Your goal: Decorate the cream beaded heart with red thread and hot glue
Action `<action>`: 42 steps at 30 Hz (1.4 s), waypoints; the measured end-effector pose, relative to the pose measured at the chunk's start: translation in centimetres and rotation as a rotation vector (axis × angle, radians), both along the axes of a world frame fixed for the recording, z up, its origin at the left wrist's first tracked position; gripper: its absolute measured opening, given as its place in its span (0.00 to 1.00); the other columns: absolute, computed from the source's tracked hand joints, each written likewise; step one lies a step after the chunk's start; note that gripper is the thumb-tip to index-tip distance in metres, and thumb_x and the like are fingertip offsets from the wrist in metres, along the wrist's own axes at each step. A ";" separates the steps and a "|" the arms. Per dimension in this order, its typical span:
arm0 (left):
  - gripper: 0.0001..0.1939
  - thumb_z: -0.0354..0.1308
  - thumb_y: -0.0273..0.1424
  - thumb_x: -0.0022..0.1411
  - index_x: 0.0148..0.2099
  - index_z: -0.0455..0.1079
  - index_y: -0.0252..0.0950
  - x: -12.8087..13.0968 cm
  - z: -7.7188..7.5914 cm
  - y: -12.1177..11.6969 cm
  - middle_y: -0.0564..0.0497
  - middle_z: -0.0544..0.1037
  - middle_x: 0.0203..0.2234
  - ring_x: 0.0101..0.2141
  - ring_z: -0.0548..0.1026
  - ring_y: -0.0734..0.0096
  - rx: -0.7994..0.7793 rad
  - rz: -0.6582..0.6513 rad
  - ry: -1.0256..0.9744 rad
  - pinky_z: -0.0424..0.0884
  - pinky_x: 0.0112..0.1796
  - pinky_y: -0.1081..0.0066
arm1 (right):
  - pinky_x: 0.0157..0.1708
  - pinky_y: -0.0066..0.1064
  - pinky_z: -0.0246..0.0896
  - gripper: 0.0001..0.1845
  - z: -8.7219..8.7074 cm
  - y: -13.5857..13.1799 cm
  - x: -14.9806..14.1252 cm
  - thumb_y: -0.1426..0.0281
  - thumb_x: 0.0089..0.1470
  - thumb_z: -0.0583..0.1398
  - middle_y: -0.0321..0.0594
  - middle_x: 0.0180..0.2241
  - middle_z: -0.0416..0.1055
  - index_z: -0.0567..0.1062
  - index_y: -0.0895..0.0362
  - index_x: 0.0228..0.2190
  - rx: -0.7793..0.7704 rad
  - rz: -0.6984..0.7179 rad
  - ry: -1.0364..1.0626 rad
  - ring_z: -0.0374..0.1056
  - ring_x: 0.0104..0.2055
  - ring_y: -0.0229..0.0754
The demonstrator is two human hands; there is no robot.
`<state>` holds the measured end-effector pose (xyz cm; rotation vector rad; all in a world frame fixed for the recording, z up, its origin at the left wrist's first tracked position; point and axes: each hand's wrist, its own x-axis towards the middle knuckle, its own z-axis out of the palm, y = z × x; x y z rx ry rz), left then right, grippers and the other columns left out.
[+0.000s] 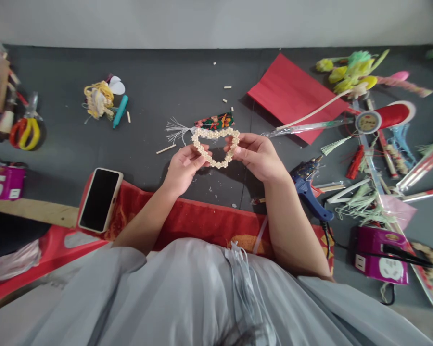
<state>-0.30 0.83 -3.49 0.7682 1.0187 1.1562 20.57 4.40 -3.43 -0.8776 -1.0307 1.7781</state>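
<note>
A heart-shaped ring of cream beads [215, 146] is held up over the dark grey mat [155, 91]. My left hand [183, 168] pinches its left side. My right hand [257, 154] pinches its right side, fingers curled. Just behind the heart lies a floral fabric piece [214, 121] with a white tassel [175, 129] at its left end.
A phone [99, 199] rests on red cloth at the left. A blue glue gun [308, 190] lies right of my right wrist, near a purple power strip [380, 254]. Red paper [292, 96], tassels and sticks crowd the right. Scissors [25, 132] and a yarn bundle [99, 98] lie left.
</note>
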 end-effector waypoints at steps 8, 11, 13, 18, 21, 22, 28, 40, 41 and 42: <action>0.25 0.82 0.40 0.43 0.41 0.78 0.37 0.1 0.3 -0.1 0.55 0.83 0.31 0.33 0.80 0.80 -0.060 -0.044 -0.109 0.77 0.37 0.79 | 0.40 0.29 0.74 0.28 0.0 0.0 0.0 0.55 0.38 0.78 0.38 0.34 0.80 0.79 0.55 0.37 0.005 0.034 0.049 0.78 0.39 0.39; 0.25 0.82 0.39 0.43 0.40 0.77 0.37 0.3 0.4 -0.1 0.56 0.83 0.31 0.32 0.81 0.81 -0.089 -0.058 -0.170 0.77 0.36 0.80 | 0.39 0.29 0.74 0.29 -0.1 0.1 -0.1 0.55 0.38 0.78 0.38 0.35 0.80 0.80 0.56 0.39 0.019 0.030 0.051 0.78 0.37 0.39; 0.25 0.82 0.38 0.43 0.40 0.76 0.36 0.4 0.5 -0.2 0.56 0.83 0.30 0.31 0.80 0.81 -0.097 -0.067 -0.200 0.77 0.35 0.81 | 0.38 0.28 0.73 0.29 -0.1 0.1 -0.1 0.55 0.38 0.78 0.38 0.35 0.79 0.80 0.56 0.39 0.023 0.025 0.051 0.78 0.37 0.38; 0.23 0.81 0.37 0.45 0.39 0.75 0.36 0.6 0.6 -0.2 0.56 0.82 0.29 0.30 0.79 0.81 -0.081 -0.095 -0.255 0.77 0.33 0.81 | 0.36 0.28 0.73 0.27 0.0 0.0 -0.2 0.55 0.39 0.77 0.36 0.34 0.79 0.80 0.55 0.38 0.027 0.015 0.042 0.77 0.36 0.37; 0.21 0.81 0.36 0.47 0.39 0.76 0.36 0.6 0.5 -0.3 0.55 0.82 0.29 0.30 0.79 0.81 -0.058 -0.104 -0.277 0.76 0.33 0.81 | 0.35 0.27 0.72 0.27 0.0 -0.1 -0.2 0.54 0.40 0.77 0.37 0.33 0.80 0.81 0.55 0.38 0.041 0.010 0.028 0.77 0.36 0.38; 0.20 0.80 0.36 0.47 0.39 0.77 0.36 0.6 0.4 -0.3 0.55 0.82 0.29 0.30 0.79 0.81 -0.055 -0.103 -0.281 0.76 0.33 0.81 | 0.34 0.27 0.72 0.27 0.0 -0.1 -0.2 0.54 0.40 0.77 0.37 0.33 0.80 0.80 0.55 0.39 0.044 0.009 0.020 0.76 0.36 0.37; 0.23 0.82 0.36 0.41 0.40 0.80 0.38 0.6 0.1 -0.4 0.54 0.83 0.32 0.34 0.80 0.78 -0.110 -0.101 -0.236 0.76 0.38 0.78 | 0.37 0.30 0.72 0.27 0.2 -0.3 0.0 0.53 0.43 0.75 0.37 0.33 0.79 0.80 0.53 0.41 0.054 -0.006 -0.028 0.75 0.37 0.38; 0.22 0.81 0.39 0.44 0.41 0.82 0.39 0.6 -0.6 -0.7 0.50 0.85 0.35 0.37 0.81 0.69 0.011 -0.123 0.001 0.75 0.42 0.70 | 0.40 0.34 0.73 0.28 0.0 -0.4 -0.1 0.50 0.43 0.75 0.38 0.36 0.80 0.80 0.52 0.42 0.079 -0.011 -0.068 0.76 0.38 0.41; 0.22 0.81 0.39 0.44 0.41 0.82 0.39 0.6 -0.5 -0.8 0.50 0.85 0.35 0.37 0.81 0.69 0.011 -0.120 0.002 0.75 0.42 0.70 | 0.41 0.34 0.73 0.28 0.1 -0.3 -0.1 0.50 0.43 0.75 0.39 0.36 0.80 0.80 0.52 0.41 0.076 -0.006 -0.070 0.76 0.38 0.41; 0.22 0.81 0.38 0.44 0.41 0.82 0.39 0.6 -0.5 -0.8 0.50 0.85 0.35 0.37 0.81 0.70 0.011 -0.118 -0.002 0.75 0.42 0.70 | 0.42 0.35 0.73 0.28 0.1 -0.3 -0.1 0.50 0.43 0.75 0.39 0.36 0.80 0.80 0.53 0.41 0.074 -0.001 -0.075 0.76 0.39 0.42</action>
